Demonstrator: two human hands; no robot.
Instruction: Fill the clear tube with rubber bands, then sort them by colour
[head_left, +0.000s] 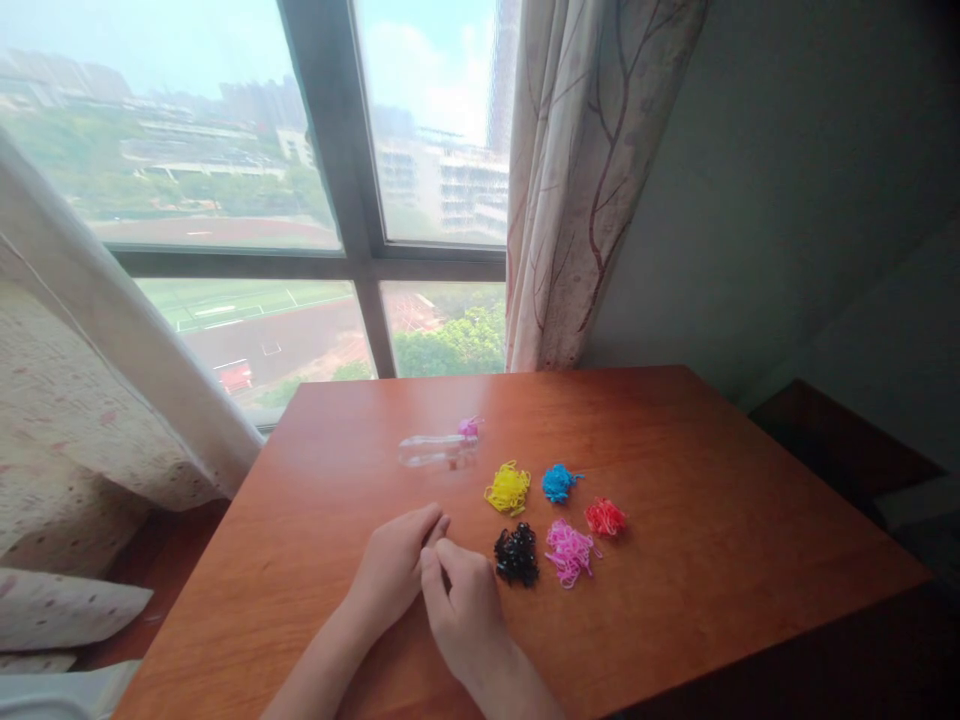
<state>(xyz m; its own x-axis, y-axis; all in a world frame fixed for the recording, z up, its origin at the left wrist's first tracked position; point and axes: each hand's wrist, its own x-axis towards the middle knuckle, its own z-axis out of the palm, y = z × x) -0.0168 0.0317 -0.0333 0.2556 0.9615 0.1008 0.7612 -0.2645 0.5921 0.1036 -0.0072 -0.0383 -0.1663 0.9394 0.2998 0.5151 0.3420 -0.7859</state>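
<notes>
Both left hand (394, 560) and right hand (466, 600) meet just left of the black bands (516, 554), fingers curled; whether they grip anything, I cannot tell. A rightward nudge could scatter the black bands into the pink bands (571, 552) alongside.

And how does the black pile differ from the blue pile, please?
The black pile looks larger; the blue pile looks smaller. The black pile is dark, while the blue pile is bright. The black pile lies near the right hand; the blue pile lies farther from it. Both rest on the table.
</notes>
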